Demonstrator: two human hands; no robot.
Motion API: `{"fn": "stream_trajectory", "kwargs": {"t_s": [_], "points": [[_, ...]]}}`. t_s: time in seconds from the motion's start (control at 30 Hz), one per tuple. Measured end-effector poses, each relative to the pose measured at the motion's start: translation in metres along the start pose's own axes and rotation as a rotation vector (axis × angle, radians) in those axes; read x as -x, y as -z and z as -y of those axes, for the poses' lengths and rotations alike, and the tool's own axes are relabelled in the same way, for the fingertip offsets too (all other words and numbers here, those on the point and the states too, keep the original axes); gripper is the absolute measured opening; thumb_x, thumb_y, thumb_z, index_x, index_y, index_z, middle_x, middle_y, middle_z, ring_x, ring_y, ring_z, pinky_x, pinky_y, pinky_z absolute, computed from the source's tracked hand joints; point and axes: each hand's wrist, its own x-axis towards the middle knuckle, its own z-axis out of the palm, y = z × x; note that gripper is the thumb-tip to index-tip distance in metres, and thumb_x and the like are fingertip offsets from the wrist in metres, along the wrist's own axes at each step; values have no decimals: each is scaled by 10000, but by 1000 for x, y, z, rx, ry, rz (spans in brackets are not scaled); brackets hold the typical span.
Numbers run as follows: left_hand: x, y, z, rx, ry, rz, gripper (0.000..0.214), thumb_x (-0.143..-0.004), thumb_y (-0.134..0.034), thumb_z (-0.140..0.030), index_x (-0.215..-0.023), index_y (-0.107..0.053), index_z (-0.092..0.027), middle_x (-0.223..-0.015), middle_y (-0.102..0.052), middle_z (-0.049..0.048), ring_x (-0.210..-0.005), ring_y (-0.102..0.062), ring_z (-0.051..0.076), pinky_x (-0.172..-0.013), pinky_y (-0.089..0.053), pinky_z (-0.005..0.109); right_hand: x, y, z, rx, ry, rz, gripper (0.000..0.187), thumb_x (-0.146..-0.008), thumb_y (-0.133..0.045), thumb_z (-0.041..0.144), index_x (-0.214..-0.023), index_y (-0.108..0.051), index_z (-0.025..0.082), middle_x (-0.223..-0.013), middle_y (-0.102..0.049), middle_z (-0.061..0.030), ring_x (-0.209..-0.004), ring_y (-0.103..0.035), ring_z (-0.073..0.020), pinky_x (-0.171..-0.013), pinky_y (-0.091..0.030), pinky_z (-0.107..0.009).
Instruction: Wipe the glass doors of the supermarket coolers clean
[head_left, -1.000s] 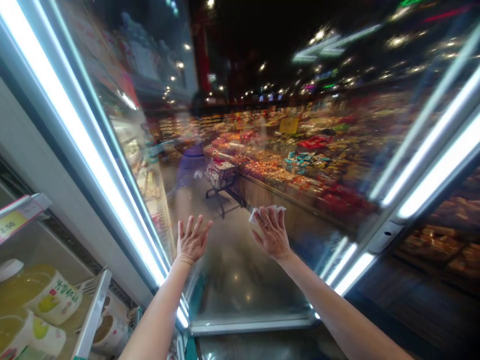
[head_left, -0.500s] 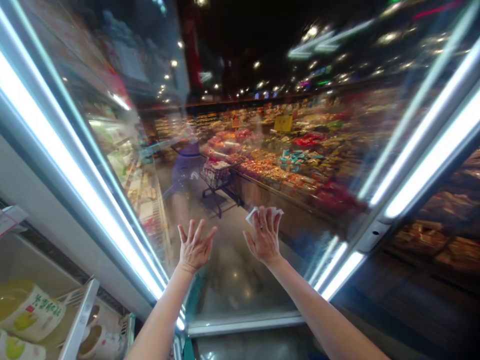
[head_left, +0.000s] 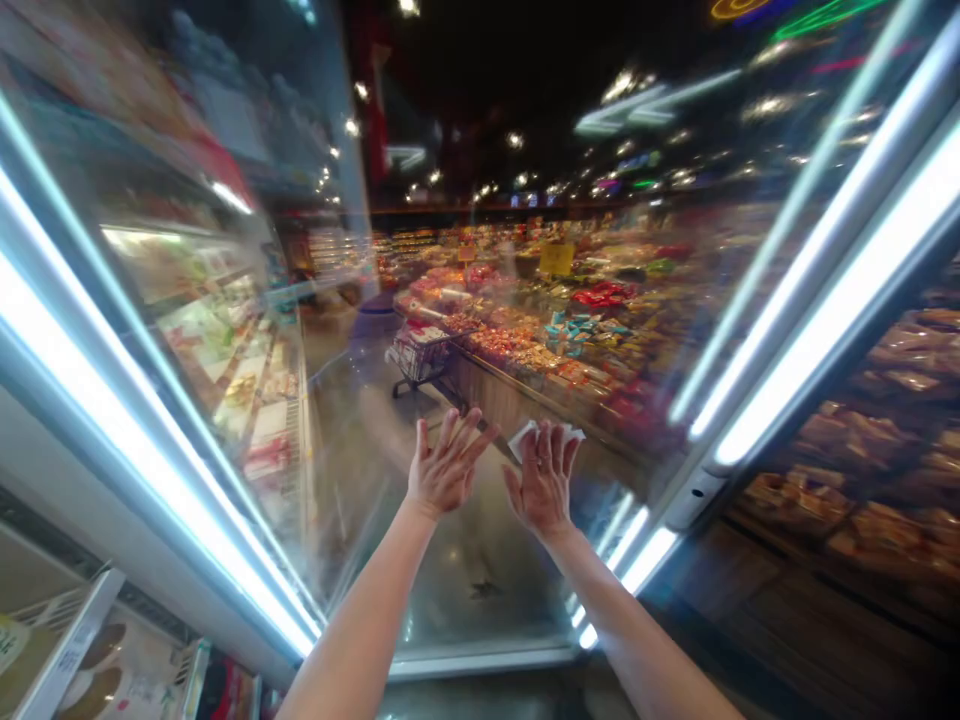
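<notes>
Both my arms reach up to a glass cooler door [head_left: 420, 330] that reflects a shop floor. My right hand [head_left: 544, 485] lies flat on the glass and presses a white cloth [head_left: 525, 436] against it; the cloth shows above and left of my fingers. My left hand [head_left: 446, 468] rests open on the pane just left of the right hand, fingers spread, holding nothing. The two hands are close together, almost touching.
Bright light strips run along the door frame at the left [head_left: 142, 470] and at the right [head_left: 825, 310]. Shelves with cups [head_left: 82, 670] show at the bottom left. Packaged goods [head_left: 862, 470] sit behind glass at the right. The reflection shows a cart [head_left: 420, 355].
My left hand has slid right across the glass, closing the gap to the right hand. The view has tilted, so the left shelves have dropped towards the bottom corner.
</notes>
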Motion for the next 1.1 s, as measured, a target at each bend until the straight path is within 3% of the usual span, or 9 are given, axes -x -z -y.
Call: {"fn": "stream_trajectory", "kwargs": {"t_s": [0.1,0.2,0.37,0.57,0.63,0.77,0.83,0.97,1.1], "points": [[5,-2,2,5,3,-4,731,-919,-568,-255,-1602,-344,-386,-1688,-313,-44,-1630,38,209,-1317,144,551,-3,6,-15,16,-92,-62,825,-1032,-426,349,-1684,61,213,-1760,41,-160,-1619,24,-417,-1186,-168,-839],[5,-1,1,3,12,-22,734,-923,-565,-260,-1607,-328,-380,-1679,-324,-42,-1630,27,212,-1325,125,544,-6,8,-10,18,-172,-117,800,-1041,-343,313,-1665,119,120,-1736,140,-212,-1600,127,-443,-1149,-125,-884],[6,1,2,-13,8,-47,750,-917,-567,-264,-1611,-305,-377,-1660,-363,-43,-1630,-10,211,-1336,103,527,2,5,0,-41,44,-3,827,-991,-546,427,-1685,-103,341,-1754,-191,-64,-1607,-203,-364,-1224,-330,-698],[8,0,3,-28,14,-53,747,-910,-564,-258,-1603,-317,-392,-1646,-396,-52,-1627,-32,220,-1344,82,533,1,8,-30,-5,-212,-174,815,-1031,-367,286,-1668,125,152,-1737,148,-186,-1594,128,-457,-1138,-96,-903],[8,0,3,-25,19,-50,755,-912,-567,-259,-1607,-305,-393,-1649,-393,-52,-1628,-28,218,-1342,90,532,6,4,-18,-17,-195,-146,817,-1028,-375,304,-1673,104,151,-1742,129,-184,-1597,107,-459,-1148,-113,-892],[8,2,4,-22,23,-37,750,-918,-564,-256,-1609,-303,-388,-1650,-396,-47,-1629,-49,212,-1340,102,519,20,-4,0,-64,18,-12,858,-984,-543,395,-1690,-66,298,-1760,-140,-73,-1620,-128,-372,-1228,-280,-737],[8,3,4,-28,23,-33,736,-921,-557,-251,-1603,-321,-391,-1640,-413,-46,-1628,-72,207,-1340,103,513,23,-3,-8,-62,24,-26,861,-990,-538,370,-1688,-38,309,-1764,-113,-50,-1629,-94,-344,-1239,-264,-730],[7,5,4,-39,23,-37,719,-925,-555,-254,-1595,-340,-399,-1629,-429,-51,-1628,-80,199,-1346,89,502,24,4,-19,-39,-154,-141,808,-1025,-368,254,-1672,110,174,-1748,138,-122,-1611,140,-367,-1200,-101,-839],[6,5,4,-38,17,-61,725,-924,-559,-257,-1601,-331,-384,-1634,-423,-49,-1630,-81,199,-1353,60,499,5,8,7,-62,-121,-94,797,-1030,-389,308,-1683,51,187,-1760,42,-127,-1620,67,-370,-1218,-148,-805]]}}
